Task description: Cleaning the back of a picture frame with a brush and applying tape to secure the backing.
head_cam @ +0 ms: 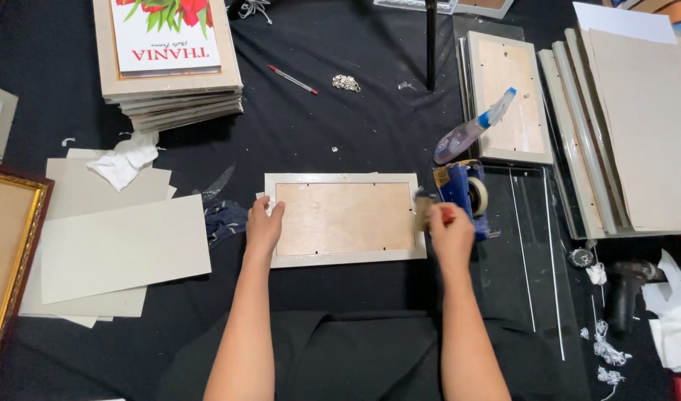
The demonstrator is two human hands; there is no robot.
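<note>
Plywood-backed frame [345, 218] — hands [263, 229] steadying.

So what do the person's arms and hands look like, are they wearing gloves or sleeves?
No gloves and no sleeves in view. Both forearms are bare from the bottom edge of the picture up to the wrists. The left hand and the right hand are bare too, with no watch or bracelet showing, and no ring I can make out. The dark cloth between the arms looks like black clothing.

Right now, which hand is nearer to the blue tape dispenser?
The right hand. It is directly beside the blue tape dispenser, at the right end of the picture frame, and seems to grip it. The left hand rests on the frame's left end, far from the dispenser.
</note>
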